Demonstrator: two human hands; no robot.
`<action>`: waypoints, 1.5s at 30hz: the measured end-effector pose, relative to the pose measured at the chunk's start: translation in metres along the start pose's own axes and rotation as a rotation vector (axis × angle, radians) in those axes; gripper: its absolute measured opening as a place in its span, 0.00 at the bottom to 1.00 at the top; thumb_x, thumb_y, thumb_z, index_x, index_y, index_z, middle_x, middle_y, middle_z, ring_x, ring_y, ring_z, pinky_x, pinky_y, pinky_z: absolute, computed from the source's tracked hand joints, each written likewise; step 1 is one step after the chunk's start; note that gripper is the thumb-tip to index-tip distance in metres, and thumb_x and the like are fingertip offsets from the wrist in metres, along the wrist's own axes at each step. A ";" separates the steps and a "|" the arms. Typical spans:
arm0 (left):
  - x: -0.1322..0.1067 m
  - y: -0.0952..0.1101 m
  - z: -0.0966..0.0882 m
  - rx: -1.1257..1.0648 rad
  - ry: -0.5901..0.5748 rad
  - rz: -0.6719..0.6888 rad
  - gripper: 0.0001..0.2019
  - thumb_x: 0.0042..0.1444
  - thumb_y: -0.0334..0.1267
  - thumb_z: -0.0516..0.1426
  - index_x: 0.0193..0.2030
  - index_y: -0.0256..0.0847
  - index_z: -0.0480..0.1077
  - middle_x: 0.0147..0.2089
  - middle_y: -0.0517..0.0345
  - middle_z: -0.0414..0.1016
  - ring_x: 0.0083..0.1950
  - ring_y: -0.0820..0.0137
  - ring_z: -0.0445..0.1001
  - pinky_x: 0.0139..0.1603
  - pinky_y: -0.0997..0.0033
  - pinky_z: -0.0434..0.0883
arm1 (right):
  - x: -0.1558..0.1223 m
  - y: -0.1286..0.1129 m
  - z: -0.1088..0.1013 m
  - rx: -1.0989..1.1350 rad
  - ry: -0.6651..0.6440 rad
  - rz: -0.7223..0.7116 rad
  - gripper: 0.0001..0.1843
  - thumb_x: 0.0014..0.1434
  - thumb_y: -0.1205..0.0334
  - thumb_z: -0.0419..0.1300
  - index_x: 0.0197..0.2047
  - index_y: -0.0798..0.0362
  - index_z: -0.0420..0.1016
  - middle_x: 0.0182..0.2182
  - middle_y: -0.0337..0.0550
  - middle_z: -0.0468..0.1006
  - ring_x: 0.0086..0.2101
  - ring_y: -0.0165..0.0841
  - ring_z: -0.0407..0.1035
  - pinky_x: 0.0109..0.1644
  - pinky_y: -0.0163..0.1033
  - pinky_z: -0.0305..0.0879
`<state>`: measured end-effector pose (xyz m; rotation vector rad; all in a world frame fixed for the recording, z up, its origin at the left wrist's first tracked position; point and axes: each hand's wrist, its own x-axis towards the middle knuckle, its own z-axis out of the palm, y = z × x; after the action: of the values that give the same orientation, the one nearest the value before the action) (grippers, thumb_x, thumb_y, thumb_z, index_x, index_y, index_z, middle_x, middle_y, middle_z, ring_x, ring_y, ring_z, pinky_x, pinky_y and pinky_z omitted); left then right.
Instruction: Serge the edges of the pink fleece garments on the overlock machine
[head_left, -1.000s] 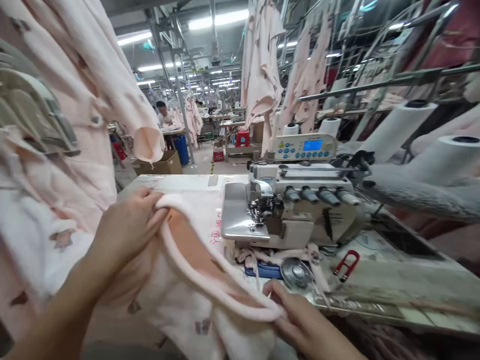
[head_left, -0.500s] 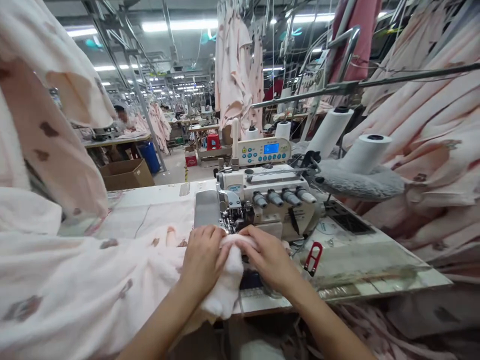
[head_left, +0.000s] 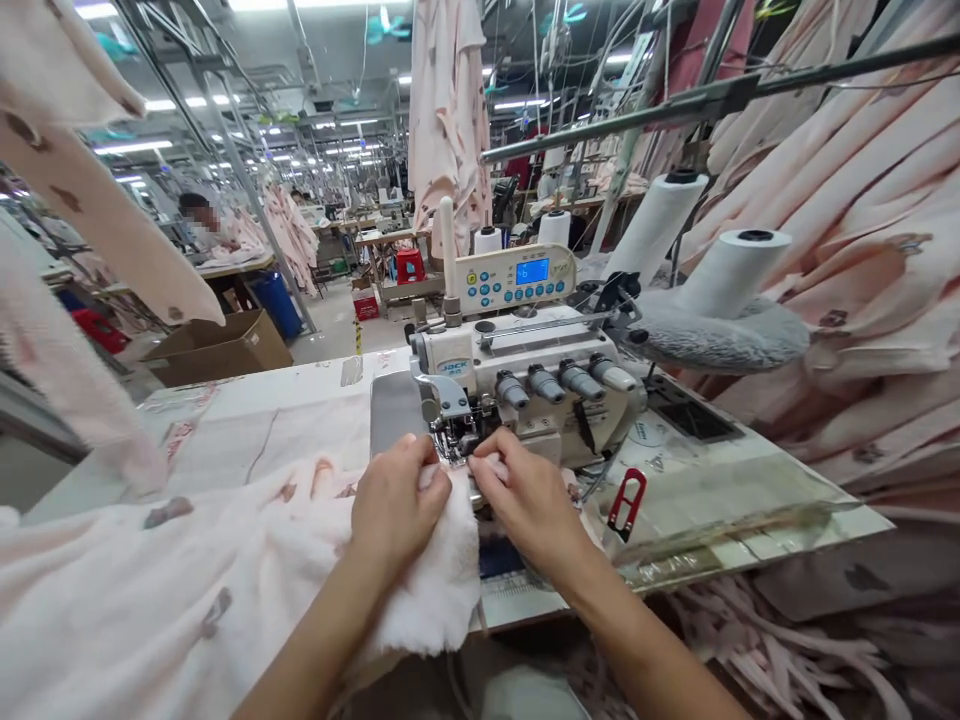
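A fluffy pale pink garment (head_left: 187, 580) with small brown marks lies across the table and over its front edge. My left hand (head_left: 394, 505) presses flat on its folded edge, just in front of the presser foot. My right hand (head_left: 525, 500) pinches the same edge at the right, fingertips right by the needle area. Both hands hold the fabric at the overlock sewing machine (head_left: 525, 385), which stands at the middle of the table.
A control panel (head_left: 514, 280) and white thread cones (head_left: 720, 285) stand behind the machine. Red snips (head_left: 626, 500) lie to the right on the table (head_left: 300, 400). Pink garments hang left, right and overhead. Another person sits at a far table at the left.
Both hands have slid the fabric edge a little further up to the presser foot. One second ago they still held the garment apart, away from the machine.
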<state>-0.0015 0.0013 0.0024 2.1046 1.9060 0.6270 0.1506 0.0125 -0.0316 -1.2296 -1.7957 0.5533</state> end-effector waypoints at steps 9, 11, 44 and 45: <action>0.002 -0.009 0.001 0.041 0.098 0.117 0.07 0.58 0.33 0.50 0.29 0.40 0.64 0.35 0.54 0.67 0.41 0.62 0.67 0.41 0.63 0.63 | -0.004 0.006 0.017 -0.230 0.141 -0.091 0.11 0.67 0.62 0.42 0.43 0.54 0.64 0.28 0.45 0.76 0.27 0.41 0.73 0.27 0.38 0.59; 0.002 -0.011 -0.002 0.039 0.081 0.132 0.08 0.59 0.34 0.49 0.30 0.40 0.65 0.35 0.54 0.69 0.42 0.61 0.66 0.43 0.61 0.62 | -0.015 0.007 0.017 -0.250 0.210 -0.139 0.14 0.68 0.61 0.41 0.49 0.57 0.63 0.38 0.53 0.76 0.37 0.44 0.74 0.34 0.41 0.64; -0.032 -0.026 0.015 0.341 0.355 0.654 0.16 0.60 0.28 0.50 0.54 0.40 0.66 0.43 0.53 0.71 0.46 0.65 0.67 0.45 0.65 0.62 | -0.052 0.008 0.029 0.818 -0.041 0.425 0.16 0.50 0.50 0.61 0.29 0.57 0.72 0.26 0.39 0.70 0.28 0.31 0.60 0.32 0.34 0.56; -0.036 -0.026 0.016 0.356 0.344 0.658 0.17 0.60 0.28 0.50 0.55 0.40 0.66 0.44 0.53 0.71 0.46 0.65 0.67 0.45 0.65 0.63 | -0.053 0.008 0.029 0.832 -0.043 0.421 0.16 0.50 0.50 0.61 0.29 0.56 0.71 0.25 0.38 0.69 0.28 0.31 0.60 0.32 0.34 0.56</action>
<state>-0.0193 -0.0291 -0.0288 3.0672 1.5242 0.8684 0.1378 -0.0293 -0.0744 -0.9780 -1.1089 1.4006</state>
